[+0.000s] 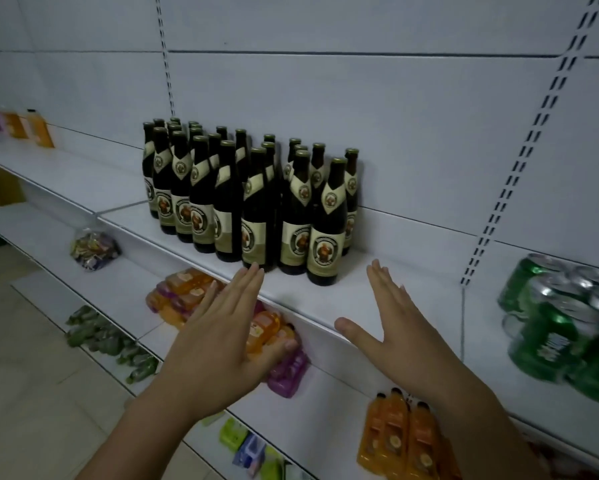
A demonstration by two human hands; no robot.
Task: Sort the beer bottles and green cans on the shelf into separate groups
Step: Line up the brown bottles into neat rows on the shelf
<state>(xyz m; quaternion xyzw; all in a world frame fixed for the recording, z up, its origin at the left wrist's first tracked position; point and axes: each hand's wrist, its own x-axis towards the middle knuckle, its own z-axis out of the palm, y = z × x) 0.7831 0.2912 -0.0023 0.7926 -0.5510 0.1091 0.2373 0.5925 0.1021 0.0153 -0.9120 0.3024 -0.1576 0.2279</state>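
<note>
Several dark beer bottles [253, 199] with cream labels stand packed together on the white shelf [329, 299], against the back wall. Several green cans [564, 330] sit in a separate cluster at the right, past the shelf upright. My left hand [221, 327] is flat and open, its fingertips just short of the front bottles. My right hand [398, 323] is also flat and open, hovering over the bare shelf to the right of the bottles. Both hands hold nothing, palms facing each other.
Lower shelves hold orange and purple packs [277, 344], orange juice bottles [405, 438], green packets [107, 341] and a bag of sweets [93, 249]. Coloured boxes [21, 128] stand far left on the upper shelf. A slotted upright [478, 244] separates bottles and cans.
</note>
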